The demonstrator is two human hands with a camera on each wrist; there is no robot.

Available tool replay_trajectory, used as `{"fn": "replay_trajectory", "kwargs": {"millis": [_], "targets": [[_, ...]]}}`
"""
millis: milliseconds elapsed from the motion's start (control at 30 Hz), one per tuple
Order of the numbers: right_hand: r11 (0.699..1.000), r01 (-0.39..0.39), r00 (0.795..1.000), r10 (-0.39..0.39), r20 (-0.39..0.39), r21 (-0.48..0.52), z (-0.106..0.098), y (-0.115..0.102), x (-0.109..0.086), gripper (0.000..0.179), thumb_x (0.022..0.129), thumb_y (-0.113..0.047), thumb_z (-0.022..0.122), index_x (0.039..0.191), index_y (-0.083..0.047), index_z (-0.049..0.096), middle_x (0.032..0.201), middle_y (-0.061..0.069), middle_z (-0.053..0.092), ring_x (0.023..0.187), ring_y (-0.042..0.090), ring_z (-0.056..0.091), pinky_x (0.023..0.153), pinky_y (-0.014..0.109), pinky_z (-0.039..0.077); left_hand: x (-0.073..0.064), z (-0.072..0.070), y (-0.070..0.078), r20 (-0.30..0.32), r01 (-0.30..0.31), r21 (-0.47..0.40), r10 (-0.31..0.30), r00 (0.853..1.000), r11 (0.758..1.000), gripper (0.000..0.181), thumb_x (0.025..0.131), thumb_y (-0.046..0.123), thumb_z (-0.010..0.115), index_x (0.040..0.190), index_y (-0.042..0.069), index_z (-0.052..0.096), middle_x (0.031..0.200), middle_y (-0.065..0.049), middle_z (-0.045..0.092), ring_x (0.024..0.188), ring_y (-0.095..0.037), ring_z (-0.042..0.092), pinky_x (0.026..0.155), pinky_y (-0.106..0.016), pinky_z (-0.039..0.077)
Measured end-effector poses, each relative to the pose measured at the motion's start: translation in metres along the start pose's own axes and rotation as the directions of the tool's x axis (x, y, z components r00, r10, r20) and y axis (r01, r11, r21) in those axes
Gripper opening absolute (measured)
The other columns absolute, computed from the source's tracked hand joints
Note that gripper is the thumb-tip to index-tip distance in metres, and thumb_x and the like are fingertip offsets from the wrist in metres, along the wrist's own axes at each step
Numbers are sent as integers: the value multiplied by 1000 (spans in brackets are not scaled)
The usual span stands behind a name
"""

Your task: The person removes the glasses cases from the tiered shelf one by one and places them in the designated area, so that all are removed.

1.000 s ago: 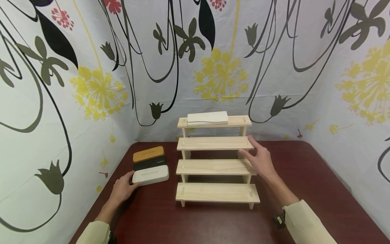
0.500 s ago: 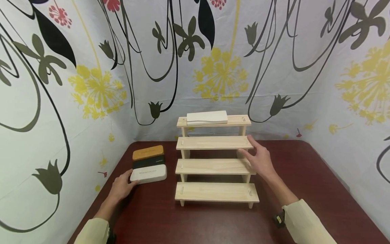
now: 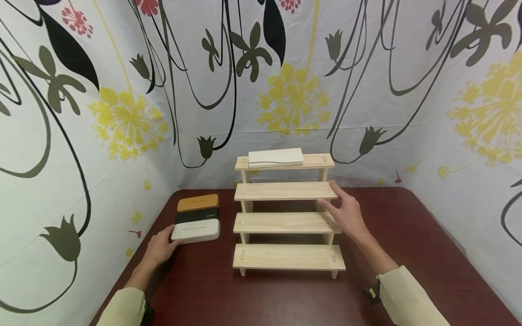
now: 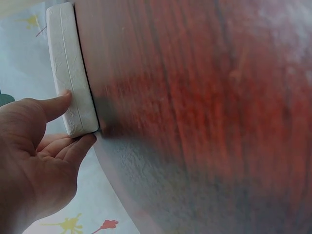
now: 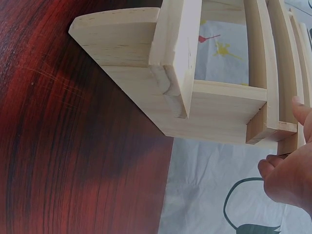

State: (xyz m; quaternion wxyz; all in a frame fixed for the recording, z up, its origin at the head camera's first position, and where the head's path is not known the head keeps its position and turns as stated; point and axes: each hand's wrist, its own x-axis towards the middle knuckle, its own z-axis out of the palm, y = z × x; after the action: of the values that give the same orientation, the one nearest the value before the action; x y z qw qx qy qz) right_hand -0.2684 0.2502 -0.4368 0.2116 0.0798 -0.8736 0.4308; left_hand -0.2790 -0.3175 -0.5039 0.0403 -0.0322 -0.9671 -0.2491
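The white case (image 3: 195,231) has been slid slightly leftward and backward on the dark red table (image 3: 212,294) since the first earlier frame; it is now lying flat at the left of the wooden rack (image 3: 285,192), and the strip of dark case (image 3: 197,215) left showing behind it has been narrowed; the dark case's left end has likewise been shifted, so that it is now set out past the left end of the orange case (image 3: 197,203), which is placed rearmost of the three.

The left end of the white case is pinched by the left hand (image 3: 160,246), the thumb being laid on its near side and the fingertips being set at its end, as is shown in the left wrist view; the hand has been carried along with the case.

The rack's right side is held by the right hand (image 3: 348,215) as before, the second shelf from the top being pinched at its end between thumb and fingers; how firmly cannot be told. The flat white box (image 3: 275,157) has been left unmoved on the top shelf.
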Motion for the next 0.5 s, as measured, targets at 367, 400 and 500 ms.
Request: {"fn": "replay_trajectory", "kwargs": {"millis": [367,400,500], "targets": [[1000,8,1000,-8,-2,-10,1,3,2,78,100,-28,78,162,1,40,165,22,40,147,45,44,109,63,46,4,-2,-1,7,22,14,-22,1000,1000,67,103,18,72,153,-15,42,148,-40,50,136,-57,49,110,-72,41],[1000,9,1000,-9,0,-11,1,3,2,78,101,-28,78,162,1,40,165,22,40,146,45,44,108,62,46,5,-2,-2,7,21,15,-21,1000,1000,67,103,18,72,153,-15,42,148,-40,50,136,-57,49,109,-72,41],[1000,17,1000,-17,0,-22,2,3,2,78,100,-28,78,162,1,40,164,23,41,145,45,46,104,60,48,5,-3,-3,10,10,12,-11,1000,1000,66,103,18,73,152,-15,43,148,-39,51,136,-57,49,109,-72,42]]}}
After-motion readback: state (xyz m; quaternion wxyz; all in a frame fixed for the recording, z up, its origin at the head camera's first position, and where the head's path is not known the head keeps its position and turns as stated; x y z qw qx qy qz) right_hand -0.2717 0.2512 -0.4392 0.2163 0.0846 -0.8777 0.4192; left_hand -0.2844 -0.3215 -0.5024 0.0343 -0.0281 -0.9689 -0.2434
